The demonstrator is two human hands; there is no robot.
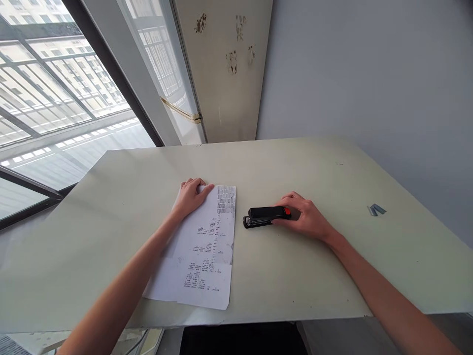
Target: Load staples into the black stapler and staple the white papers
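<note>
Printed sheets of paper (207,246) lie on the table, one over another with edges slightly offset. My left hand (192,196) is at their top edge, its fingers curled over and its thumb lying along the paper. To the right, a black stapler (264,215) with a red patch at its rear points toward the sheets, apart from them. My right hand (301,215) grips the stapler's rear end, thumb on the near side and fingers on the far side. The stapler sits at or just above the tabletop.
The pale table (295,276) reaches to a grey wall (362,69) at the right. Small strips of staples (376,210) lie on its right side. Behind stands a door panel (227,88), with a window (55,74) at the left. Something black (244,339) shows below the front edge.
</note>
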